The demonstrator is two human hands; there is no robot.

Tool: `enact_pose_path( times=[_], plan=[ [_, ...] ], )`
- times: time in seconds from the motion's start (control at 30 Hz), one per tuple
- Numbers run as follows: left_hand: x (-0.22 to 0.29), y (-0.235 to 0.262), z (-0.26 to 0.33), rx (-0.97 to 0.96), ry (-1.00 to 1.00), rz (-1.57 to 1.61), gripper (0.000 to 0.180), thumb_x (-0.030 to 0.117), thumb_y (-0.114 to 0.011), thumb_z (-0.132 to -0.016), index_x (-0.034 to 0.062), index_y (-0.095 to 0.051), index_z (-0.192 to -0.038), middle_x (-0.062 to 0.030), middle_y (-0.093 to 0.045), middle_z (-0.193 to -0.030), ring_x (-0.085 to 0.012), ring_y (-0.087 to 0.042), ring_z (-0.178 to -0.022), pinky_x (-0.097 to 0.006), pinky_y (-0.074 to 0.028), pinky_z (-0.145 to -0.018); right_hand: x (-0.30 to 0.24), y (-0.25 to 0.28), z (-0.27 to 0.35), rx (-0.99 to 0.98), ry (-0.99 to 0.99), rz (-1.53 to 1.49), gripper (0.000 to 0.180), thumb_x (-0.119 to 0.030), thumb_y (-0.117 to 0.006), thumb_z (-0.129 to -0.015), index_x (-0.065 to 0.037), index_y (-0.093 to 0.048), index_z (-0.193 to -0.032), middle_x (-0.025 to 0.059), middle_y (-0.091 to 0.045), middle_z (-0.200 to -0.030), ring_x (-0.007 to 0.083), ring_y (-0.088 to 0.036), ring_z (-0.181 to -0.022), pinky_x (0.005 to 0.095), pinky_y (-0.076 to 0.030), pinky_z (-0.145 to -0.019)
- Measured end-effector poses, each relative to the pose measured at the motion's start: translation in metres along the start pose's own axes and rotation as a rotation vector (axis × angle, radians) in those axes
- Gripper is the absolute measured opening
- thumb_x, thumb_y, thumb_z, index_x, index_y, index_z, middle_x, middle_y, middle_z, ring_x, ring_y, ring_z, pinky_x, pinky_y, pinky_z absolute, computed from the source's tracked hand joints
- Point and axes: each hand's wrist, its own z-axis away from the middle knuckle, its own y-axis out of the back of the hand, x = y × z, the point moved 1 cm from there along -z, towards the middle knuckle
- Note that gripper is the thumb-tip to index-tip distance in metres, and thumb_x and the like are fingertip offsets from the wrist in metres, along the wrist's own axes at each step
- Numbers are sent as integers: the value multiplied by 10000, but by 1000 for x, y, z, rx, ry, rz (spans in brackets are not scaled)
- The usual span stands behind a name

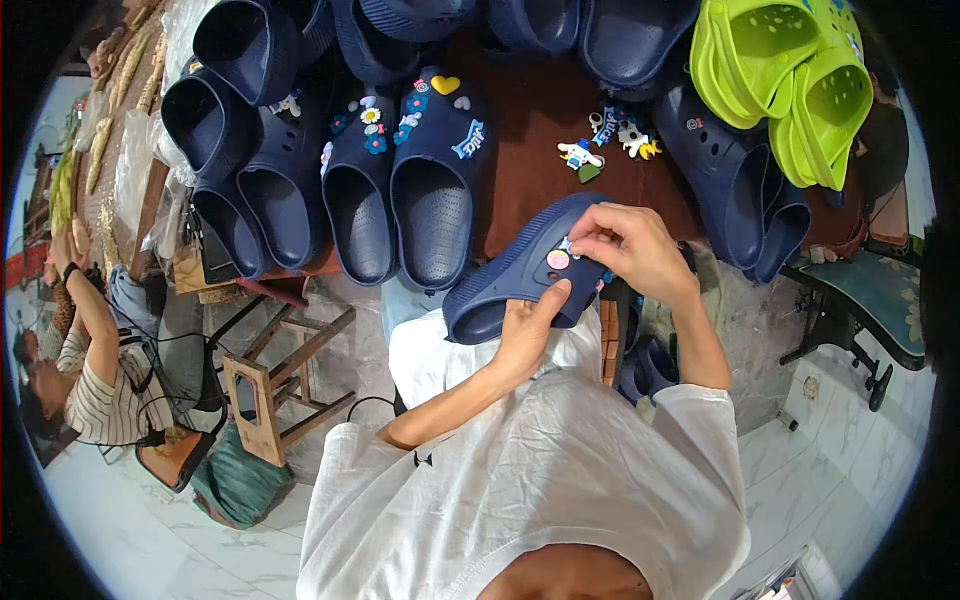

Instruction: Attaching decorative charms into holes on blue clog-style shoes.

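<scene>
A navy blue clog (525, 262) rests tilted over my lap, its opening toward me. My left hand (530, 338) grips it by the near side of the opening, thumb on top. Over the toe, my right hand (630, 245) pinches a small light-coloured shoe charm against the upper; the fingers partly hide it. Right beside those fingertips sits a round pink charm (557, 260) on the clog. Past the clog, several loose charms (581, 154) lie on the brown cloth (530, 115), among them a white-and-blue figure and a green piece.
A pair of navy clogs with flower and heart charms (435, 190) stands left of my hands. More navy clogs (275, 190) crowd the table's left and back. Bright green clogs (765, 70) are stacked at the right. A wooden stool (258, 405) and a seated person (110, 385) are at left.
</scene>
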Motion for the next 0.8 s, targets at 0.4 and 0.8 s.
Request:
enact_pose_path(
  times=[0.4,0.8],
  plan=[
    [-5,5,2,7,29,-32,329,81,-587,-934,16,-515,-1248,-58,-604,-1147,-119,-589,-1016,-268,-474,-893,10,1,4,112,161,242,119,-186,-767,-707,-104,-735,-788,43,-554,-825,221,-547,-840,339,-441,-755],
    [-2,1,2,-11,-83,-185,356,88,-589,-929,8,-501,-1265,-63,-590,-1154,-113,-561,-1032,-264,-453,-905,29,8,-11,9,130,40,441,-239,-779,-697,-60,-576,-1045,90,-546,-1047,277,-555,-1022,379,-419,-904]
  ],
)
